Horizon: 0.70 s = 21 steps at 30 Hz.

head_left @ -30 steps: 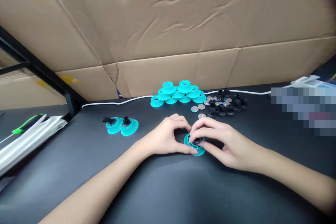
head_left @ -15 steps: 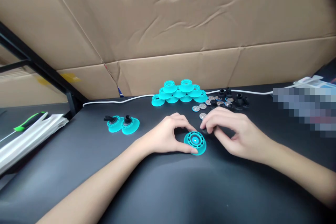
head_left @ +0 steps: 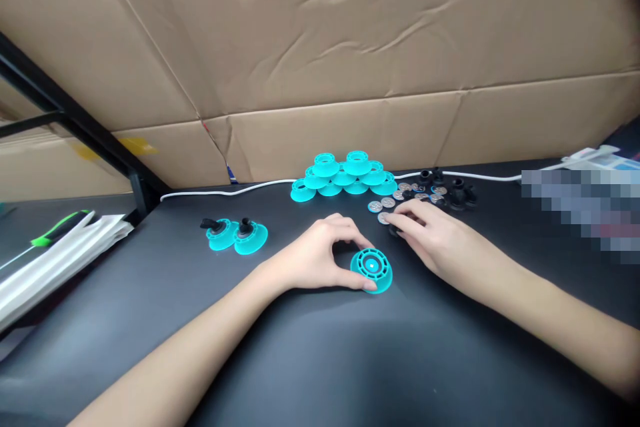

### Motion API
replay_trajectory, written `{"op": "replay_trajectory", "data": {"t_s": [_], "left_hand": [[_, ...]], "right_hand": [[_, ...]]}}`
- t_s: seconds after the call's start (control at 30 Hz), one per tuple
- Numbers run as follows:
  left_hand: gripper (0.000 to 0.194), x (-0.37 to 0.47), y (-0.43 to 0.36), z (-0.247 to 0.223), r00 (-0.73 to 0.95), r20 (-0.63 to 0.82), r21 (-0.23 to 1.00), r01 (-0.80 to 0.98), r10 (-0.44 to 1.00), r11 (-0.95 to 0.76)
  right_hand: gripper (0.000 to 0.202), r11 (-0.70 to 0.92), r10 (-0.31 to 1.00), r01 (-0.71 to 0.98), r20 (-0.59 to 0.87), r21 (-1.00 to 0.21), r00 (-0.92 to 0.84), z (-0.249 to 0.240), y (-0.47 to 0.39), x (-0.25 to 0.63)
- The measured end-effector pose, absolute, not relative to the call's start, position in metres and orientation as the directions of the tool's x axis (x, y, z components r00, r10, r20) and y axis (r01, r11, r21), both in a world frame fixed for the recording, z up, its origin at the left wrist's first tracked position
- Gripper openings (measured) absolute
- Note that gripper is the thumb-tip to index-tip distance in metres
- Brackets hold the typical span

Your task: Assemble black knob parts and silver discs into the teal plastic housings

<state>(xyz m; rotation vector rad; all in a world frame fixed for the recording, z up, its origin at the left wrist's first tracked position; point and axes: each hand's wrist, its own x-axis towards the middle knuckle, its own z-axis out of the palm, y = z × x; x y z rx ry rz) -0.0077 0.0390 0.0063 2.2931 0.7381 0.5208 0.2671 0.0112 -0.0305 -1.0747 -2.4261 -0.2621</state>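
My left hand (head_left: 325, 255) curves round a turquoise cone-shaped base (head_left: 379, 283), thumb at its near side and fingers at the far side. The base stands wide end down on the table, with a slotted ring and a dark round insert with a light centre on top. My right hand (head_left: 433, 230) reaches to the right of it, its fingers bent together with the tips on a round metal disc (head_left: 383, 218). A small dark part (head_left: 393, 231) shows under those fingers, partly hidden. Around them lie more metal discs (head_left: 388, 202) and black fittings (head_left: 459, 193).
A stack of turquoise bases (head_left: 343, 175) stands at the back by the cardboard wall (head_left: 350, 67). Two bases with black fittings (head_left: 250, 238) sit to the left. A white cable (head_left: 225, 193) runs along the back. A green-black screwdriver (head_left: 63, 227) lies far left by white packets (head_left: 75, 260).
My right hand has moved away from the turquoise base, up to the metal disc, which has shifted slightly. My left hand keeps its hold on the base.
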Motion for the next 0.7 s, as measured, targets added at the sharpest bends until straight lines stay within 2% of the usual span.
{"op": "replay_trajectory", "data": {"t_s": [0.17,0.33,0.43,0.53,0.63,0.7], "left_hand": [[0.045,-0.007,0.039,0.006,0.753,0.153,0.701,0.373,0.640,-0.607],[0.045,-0.008,0.039,0.006,0.747,0.150,0.687,0.393,0.648,-0.611],[0.047,-0.011,0.041,0.004,0.737,0.164,0.669,0.405,0.656,-0.623],[0.049,-0.013,0.043,0.004,0.744,0.177,0.651,0.402,0.644,-0.644],[0.044,-0.014,0.043,0.005,0.753,0.219,0.641,0.369,0.621,-0.673],[0.041,-0.014,0.043,0.005,0.749,0.291,0.625,0.322,0.596,-0.711]], "right_hand": [[0.039,0.643,0.595,0.760,0.562,0.095,-0.574,-0.030,0.018,0.259],[0.037,0.648,0.560,0.754,0.605,0.105,-0.566,-0.029,0.022,0.259],[0.042,0.711,0.505,0.699,0.637,0.075,-0.582,-0.022,0.014,0.257],[0.041,0.778,0.506,0.623,0.665,-0.077,-0.550,-0.013,0.000,0.250],[0.033,0.745,0.662,0.547,0.524,-0.382,-0.535,-0.009,-0.013,0.241],[0.034,0.704,0.710,0.531,0.486,-0.471,-0.511,-0.009,-0.016,0.237]]}}
